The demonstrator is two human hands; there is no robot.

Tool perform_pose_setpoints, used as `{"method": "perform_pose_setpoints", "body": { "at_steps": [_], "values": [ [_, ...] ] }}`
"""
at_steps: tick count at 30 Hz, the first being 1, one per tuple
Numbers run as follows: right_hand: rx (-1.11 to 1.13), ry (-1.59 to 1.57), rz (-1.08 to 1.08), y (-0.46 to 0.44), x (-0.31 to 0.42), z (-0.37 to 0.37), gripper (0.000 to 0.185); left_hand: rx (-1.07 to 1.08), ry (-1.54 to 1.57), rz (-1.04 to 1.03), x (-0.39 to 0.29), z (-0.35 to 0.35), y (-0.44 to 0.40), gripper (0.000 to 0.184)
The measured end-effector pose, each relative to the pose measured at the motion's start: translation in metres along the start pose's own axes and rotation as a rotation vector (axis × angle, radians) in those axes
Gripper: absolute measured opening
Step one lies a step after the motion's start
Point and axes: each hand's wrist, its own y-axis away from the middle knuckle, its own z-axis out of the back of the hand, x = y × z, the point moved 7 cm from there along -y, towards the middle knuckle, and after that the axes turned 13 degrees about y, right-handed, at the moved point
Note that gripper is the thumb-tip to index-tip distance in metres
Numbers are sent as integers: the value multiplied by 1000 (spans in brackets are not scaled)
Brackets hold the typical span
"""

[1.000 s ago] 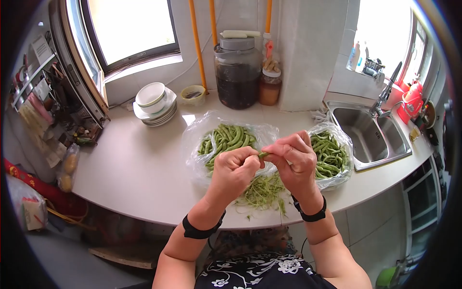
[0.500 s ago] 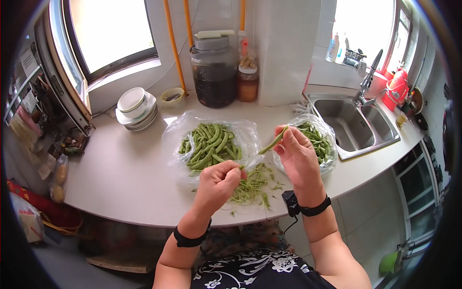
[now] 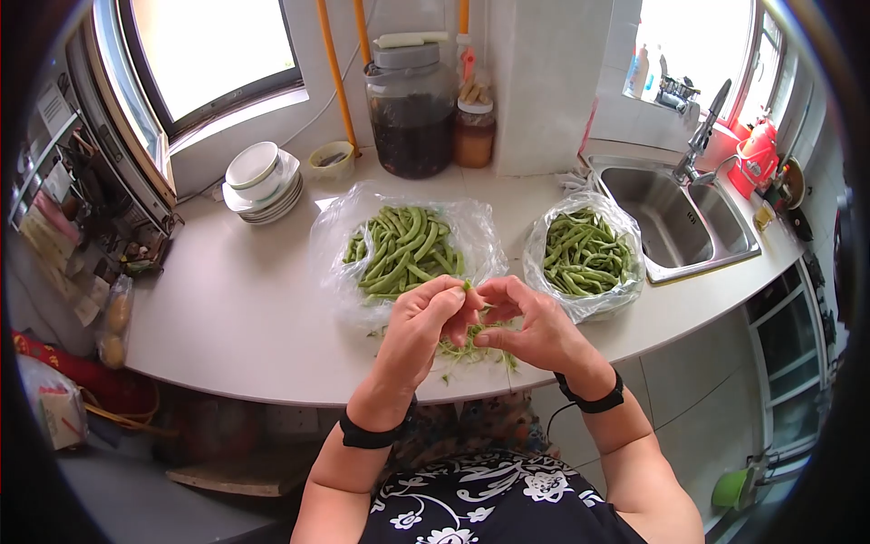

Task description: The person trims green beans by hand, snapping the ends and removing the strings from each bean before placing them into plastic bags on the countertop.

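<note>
I saw the left hand (image 3: pixel 424 319) pinching a green bit (image 3: pixel 467 285) between thumb and finger, the right hand (image 3: pixel 536 328) beside it, thumb and fingers parted, green beans (image 3: pixel 408 245) lying in bags (image 3: pixel 479 243) beyond.

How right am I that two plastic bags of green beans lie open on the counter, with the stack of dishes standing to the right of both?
Not quite: in the head view, the stack of dishes stands to the left of both plastic bags. The bags do lie open on the counter, with green beans in each.
</note>
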Motion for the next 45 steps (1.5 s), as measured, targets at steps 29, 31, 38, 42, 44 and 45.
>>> {"method": "perform_pose_setpoints", "body": {
  "at_steps": [29, 31, 38, 42, 44, 45],
  "values": [
    [-104, -447, -151, 33, -34, -3, 13, 85, 365, 86, 14, 9, 2, 21],
    [-120, -280, -223, 36, -41, 1, 10, -61, 313, 8, 7, 17, 3, 21],
    [-277, 21, -178, 33, -36, 23, 21, -70, -1265, -359, -10, 25, 12, 19],
    [-434, 411, 74, 28, -5, 33, 28, -67, -1270, -383, -8, 0, 22, 28],
    [-442, 509, 144, 28, 10, 33, 28, -45, -1227, -368, -5, -7, 26, 28],
    [-429, 536, 178, 27, 18, 32, 27, -7, -1187, -392, -4, -13, 28, 24]
  ]
}}
